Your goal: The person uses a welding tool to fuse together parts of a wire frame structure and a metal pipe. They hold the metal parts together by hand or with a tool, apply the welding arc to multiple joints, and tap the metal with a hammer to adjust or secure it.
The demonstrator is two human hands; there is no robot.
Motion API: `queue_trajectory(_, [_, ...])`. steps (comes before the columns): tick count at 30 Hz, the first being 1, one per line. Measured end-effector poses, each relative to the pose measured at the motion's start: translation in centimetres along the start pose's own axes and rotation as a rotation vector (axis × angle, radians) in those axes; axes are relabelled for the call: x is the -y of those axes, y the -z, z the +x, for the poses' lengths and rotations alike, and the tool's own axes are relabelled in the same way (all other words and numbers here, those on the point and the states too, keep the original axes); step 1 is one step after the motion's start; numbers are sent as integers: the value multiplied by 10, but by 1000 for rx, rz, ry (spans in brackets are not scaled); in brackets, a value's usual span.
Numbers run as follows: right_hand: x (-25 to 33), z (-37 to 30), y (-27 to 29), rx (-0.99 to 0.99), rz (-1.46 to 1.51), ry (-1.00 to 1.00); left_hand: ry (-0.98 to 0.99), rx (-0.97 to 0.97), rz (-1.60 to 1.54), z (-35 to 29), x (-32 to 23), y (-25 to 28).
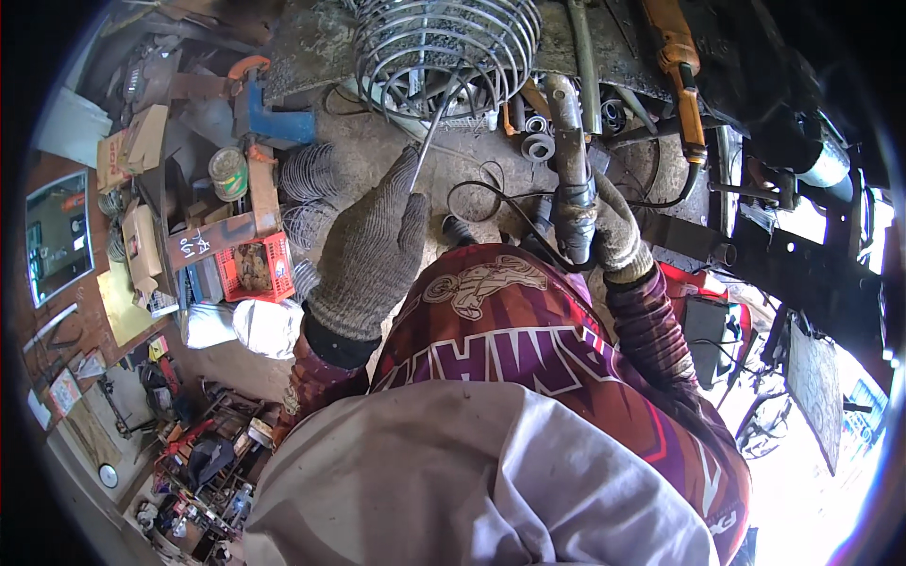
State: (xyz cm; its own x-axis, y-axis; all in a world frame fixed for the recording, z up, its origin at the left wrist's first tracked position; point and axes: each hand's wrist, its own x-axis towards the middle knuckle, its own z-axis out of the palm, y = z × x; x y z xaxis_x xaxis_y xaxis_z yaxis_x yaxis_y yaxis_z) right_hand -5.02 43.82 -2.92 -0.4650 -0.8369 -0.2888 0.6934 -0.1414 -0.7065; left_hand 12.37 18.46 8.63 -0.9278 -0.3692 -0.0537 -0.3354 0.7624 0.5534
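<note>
My left hand [373, 241], in a grey knit glove, is closed around a thin metal rod [431, 137]. The rod slants up and away, its far end at the round wire cage [448, 47] of spaced metal rings. On the right, my gloved right hand [618, 231] closes against the side of a thick pipe-shaped metal piece [569, 127]. Dark wrapping covers the near end of that piece, and some of my fingers are hidden behind it. A dark cable [510, 196] loops between my hands.
An orange angle grinder [674, 52] lies far right. Metal rings [538, 147] sit beyond my right hand. To the left are wire coils [309, 172], a blue clamp-like piece [274, 118], a tin can [227, 174] and a red plastic basket [253, 267]. A worn metal plate [311, 66] lies behind.
</note>
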Motion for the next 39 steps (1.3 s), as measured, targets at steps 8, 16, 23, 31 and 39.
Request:
queue_trajectory(8, [-24, 19, 2, -61, 20, -9, -8, -7, -7, 0, 0, 1])
queue_trajectory(16, [-1, 29, -31, 16, -486, 202, -10, -6, -11, 0, 0, 0])
queue_trajectory(23, [-9, 36, -35, -13, -558, 280, -5, -6, -39, -2, 3, 1])
queue_trajectory(31, [-2, 37, -42, 1, -531, 483, 151, 100, -45, 1, -9, 10])
queue_trajectory(39, [12, 20, -29, -147, -702, 444, -127, -44, 50, 9, -4, -8])
